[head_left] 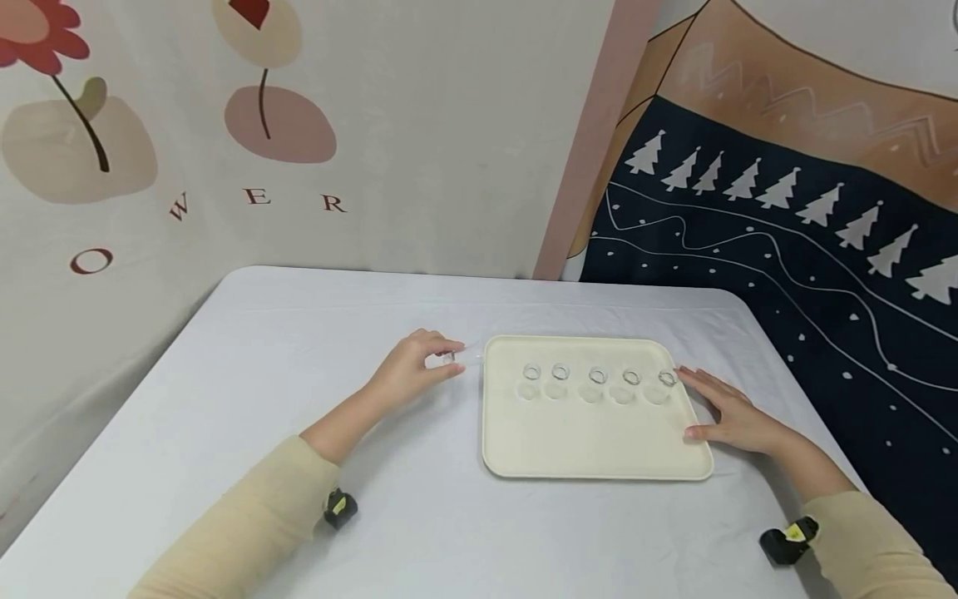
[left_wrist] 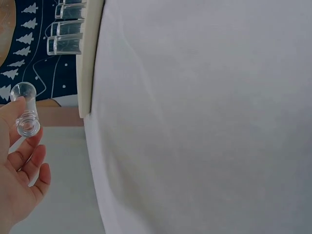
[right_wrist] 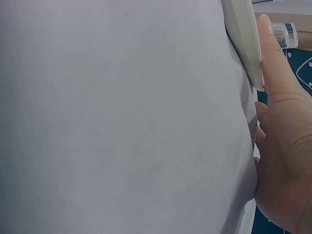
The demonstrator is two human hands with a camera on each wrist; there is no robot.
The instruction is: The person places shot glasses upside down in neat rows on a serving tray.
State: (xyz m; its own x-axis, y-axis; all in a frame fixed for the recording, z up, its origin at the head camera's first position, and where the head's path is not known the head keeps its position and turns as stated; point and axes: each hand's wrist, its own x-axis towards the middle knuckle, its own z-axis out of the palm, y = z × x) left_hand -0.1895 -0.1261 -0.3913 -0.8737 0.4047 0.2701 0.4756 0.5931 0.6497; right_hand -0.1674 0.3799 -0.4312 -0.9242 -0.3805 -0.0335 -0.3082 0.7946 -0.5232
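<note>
My left hand pinches a clear shot glass between thumb and fingers. In the head view the glass lies sideways in the air, just off the left edge of a cream tray. Its ringed end is toward the hand, and the wider end points at the tray. Several matching shot glasses stand in a row across the tray, ringed ends upward. Against the tray's right rim rests my right hand, thumb and fingers spread and fairly straight. The rightmost glass is close to its fingertips.
A white cloth covers the table under the tray. Behind stand a pale printed curtain and, to the right, a dark fabric with tree shapes. Each sleeve carries a small black wrist camera.
</note>
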